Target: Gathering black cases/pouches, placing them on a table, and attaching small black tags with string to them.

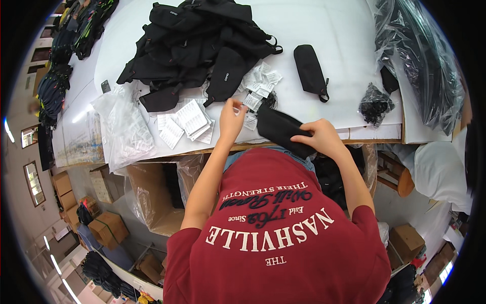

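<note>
My right hand (324,139) was clamped on a black fabric pouch (281,130) at the near edge of the white table (334,55); its long axis ran up-left toward my left hand (231,120). That hand, just beside the pouch's far end, pinched a small white packet (236,108). The pouch looked soft, matte and flat.

We see a bright, even scene lit from overhead; the white tabletop (344,45) is nearly washed out toward its far edge. Shadows are soft and short. Glare streaks the clear plastic bags (420,55) at the tabletop's right edge. The fisheye bends straight edges and leaves a black rim. Focus is sharp mid-frame, softer toward the rim.
</note>
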The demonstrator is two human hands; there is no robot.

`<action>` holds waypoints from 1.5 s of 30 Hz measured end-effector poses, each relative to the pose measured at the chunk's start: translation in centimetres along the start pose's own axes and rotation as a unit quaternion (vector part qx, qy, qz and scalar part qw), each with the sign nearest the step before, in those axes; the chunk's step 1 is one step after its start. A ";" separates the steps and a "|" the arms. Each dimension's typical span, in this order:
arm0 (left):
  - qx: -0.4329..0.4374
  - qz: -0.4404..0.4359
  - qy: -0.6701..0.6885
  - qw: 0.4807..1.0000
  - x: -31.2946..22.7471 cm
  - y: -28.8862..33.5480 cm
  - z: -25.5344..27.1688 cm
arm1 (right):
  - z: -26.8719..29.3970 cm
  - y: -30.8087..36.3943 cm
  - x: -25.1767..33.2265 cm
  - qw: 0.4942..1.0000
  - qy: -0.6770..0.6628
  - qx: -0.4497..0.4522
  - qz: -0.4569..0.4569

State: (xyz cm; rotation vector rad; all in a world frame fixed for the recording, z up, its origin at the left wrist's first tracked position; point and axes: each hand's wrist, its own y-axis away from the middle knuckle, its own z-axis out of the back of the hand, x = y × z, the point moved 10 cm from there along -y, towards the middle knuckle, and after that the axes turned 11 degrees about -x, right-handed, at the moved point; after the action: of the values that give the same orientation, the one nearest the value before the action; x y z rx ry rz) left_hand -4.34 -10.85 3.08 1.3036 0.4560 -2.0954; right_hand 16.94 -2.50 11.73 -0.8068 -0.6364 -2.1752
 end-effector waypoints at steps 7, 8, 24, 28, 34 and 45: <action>0.064 -0.092 -0.294 0.949 1.4 2.1 -2.1 | 4.0 1.9 -3.4 0.986 0.075 -0.101 -0.107; 0.067 -0.109 -0.317 0.940 1.4 2.1 -1.9 | 3.8 2.0 -3.4 0.986 0.075 -0.101 -0.107; -0.085 -0.126 -0.030 0.988 -10.8 2.7 8.4 | -0.3 -0.8 5.1 0.973 0.118 -0.132 0.149; 0.000 -0.244 -0.076 0.967 -17.1 3.5 5.8 | -0.9 -1.2 9.3 0.951 0.132 -0.125 0.248; -0.220 -0.147 0.030 0.964 -13.3 3.8 11.0 | 2.4 -1.7 12.2 0.938 0.093 -0.211 0.261; -0.087 0.256 0.587 0.763 -7.6 4.4 4.4 | 4.3 0.1 12.4 0.880 -0.288 -0.360 0.116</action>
State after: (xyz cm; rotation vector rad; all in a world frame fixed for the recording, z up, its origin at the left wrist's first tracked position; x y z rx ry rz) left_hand -2.02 -14.25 11.97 2.1928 0.6547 -0.5640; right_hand 11.76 -5.35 23.42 -1.8613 0.0540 -1.9222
